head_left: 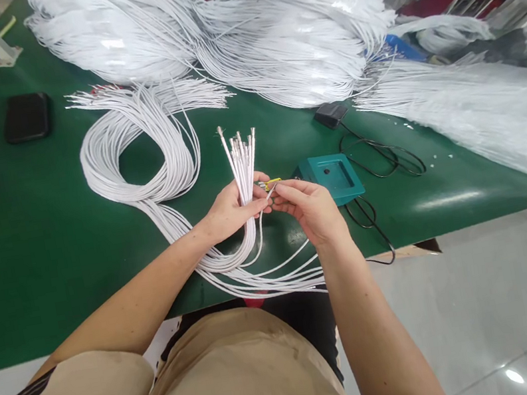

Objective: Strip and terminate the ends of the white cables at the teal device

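Note:
A bunch of white cables [243, 180] stands upright in my left hand [235, 210], its metal-tipped ends pointing away from me. My left fingers wrap round the bunch. Just to the right, my right hand [308, 207] pinches the end of a single white cable [270, 192], close to my left fingertips. A small yellow item [273, 182] shows at the right fingertips; what it is cannot be made out. Below the hands the cables curve along the table's front edge, some passing under my right forearm.
On the green table [71, 256] lie a coiled cable bundle [165, 153], large white cable heaps [277, 40], a teal device [338, 178] with black cords, a black adapter [330, 115] and a black case [26, 117]. People stand or sit at the far side.

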The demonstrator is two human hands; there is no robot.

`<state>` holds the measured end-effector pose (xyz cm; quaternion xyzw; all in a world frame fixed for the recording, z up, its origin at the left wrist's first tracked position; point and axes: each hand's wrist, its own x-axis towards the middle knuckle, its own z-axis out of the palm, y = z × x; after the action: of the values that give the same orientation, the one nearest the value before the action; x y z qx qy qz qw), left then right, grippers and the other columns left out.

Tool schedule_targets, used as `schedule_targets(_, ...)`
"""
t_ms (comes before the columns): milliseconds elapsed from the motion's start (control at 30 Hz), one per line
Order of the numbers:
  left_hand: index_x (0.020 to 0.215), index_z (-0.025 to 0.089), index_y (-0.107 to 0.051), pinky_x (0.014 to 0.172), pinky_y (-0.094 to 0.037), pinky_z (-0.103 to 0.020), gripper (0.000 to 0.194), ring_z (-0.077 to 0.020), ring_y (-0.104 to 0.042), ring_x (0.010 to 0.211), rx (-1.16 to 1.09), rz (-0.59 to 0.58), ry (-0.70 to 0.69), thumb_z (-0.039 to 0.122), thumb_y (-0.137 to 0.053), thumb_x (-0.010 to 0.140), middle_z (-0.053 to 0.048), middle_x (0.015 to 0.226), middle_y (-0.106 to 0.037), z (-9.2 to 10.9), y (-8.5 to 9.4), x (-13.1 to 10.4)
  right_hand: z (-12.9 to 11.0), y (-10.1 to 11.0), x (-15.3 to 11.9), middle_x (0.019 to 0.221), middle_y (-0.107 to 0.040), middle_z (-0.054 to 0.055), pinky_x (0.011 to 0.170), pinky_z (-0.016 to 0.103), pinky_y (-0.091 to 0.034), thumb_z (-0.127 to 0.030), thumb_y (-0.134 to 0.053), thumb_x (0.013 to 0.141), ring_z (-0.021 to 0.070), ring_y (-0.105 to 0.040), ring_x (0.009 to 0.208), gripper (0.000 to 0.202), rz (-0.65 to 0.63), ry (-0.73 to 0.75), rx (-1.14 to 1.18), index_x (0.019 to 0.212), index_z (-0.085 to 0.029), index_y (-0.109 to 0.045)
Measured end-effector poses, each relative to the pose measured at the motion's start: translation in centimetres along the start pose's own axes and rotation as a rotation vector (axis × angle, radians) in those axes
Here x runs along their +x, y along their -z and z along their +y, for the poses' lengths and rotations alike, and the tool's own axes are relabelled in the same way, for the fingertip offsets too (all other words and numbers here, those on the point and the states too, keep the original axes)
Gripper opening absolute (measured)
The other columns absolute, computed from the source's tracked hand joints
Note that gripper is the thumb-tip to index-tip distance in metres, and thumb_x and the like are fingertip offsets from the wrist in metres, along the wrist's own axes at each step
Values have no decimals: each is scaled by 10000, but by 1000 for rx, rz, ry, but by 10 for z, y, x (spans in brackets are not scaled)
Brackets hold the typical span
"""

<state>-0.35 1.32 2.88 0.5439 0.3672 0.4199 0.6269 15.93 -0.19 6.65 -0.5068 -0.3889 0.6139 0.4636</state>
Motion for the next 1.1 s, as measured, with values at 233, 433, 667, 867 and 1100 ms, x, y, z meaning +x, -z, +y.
schedule_targets(233, 1239, 202, -598, 657, -491, -243, 407, -122, -592, 763, 88, -140, -26, 241, -595, 834, -32, 904, -603, 6, 2, -1, -3, -2, 2, 666, -671, 15, 678, 274, -530, -230, -704, 643, 109, -591, 605, 98, 62, -23, -132, 702, -152, -710)
schedule_targets(433, 1202, 199, -625, 641, -477, -236, 384, -126, -598, 746, 43, -130, -3, 237, -614, 820, -21, 838, -592, 6, 5, 0, 2, 3, 7, 623, -595, -10, 606, 258, -503, -269, -692, 656, 90, -532, 553, 120, 64, -124, -45, 685, -155, -669)
schedule_targets(667, 1217, 178, -597, 667, -479, -260, 422, -126, -631, 714, -70, -102, 80, 219, -654, 801, -7, 785, -599, 2, 6, 2, 8, 0, 6, 789, -672, 16, 772, 289, -464, -322, -580, 819, 142, -585, 751, 164, -8, 247, -523, 789, -182, -660)
schedule_targets(867, 1165, 123, -586, 687, -494, -271, 452, -103, -624, 634, -318, -33, 234, 135, -705, 730, 19, 701, -592, -6, 6, 9, 18, 6, 19, 847, -629, 92, 786, 358, -391, -257, -372, 944, 225, -531, 853, 296, 59, 715, -1316, 797, -186, -619)
schedule_targets(1100, 1200, 149, -560, 640, -513, -255, 512, -194, -711, 777, -128, 112, 217, 202, -744, 725, -59, 861, -671, -22, 11, 19, 0, 30, 49, 885, -690, 93, 956, 413, -324, -175, -510, 870, 247, -560, 885, 134, -17, 665, -1648, 901, -172, -640)
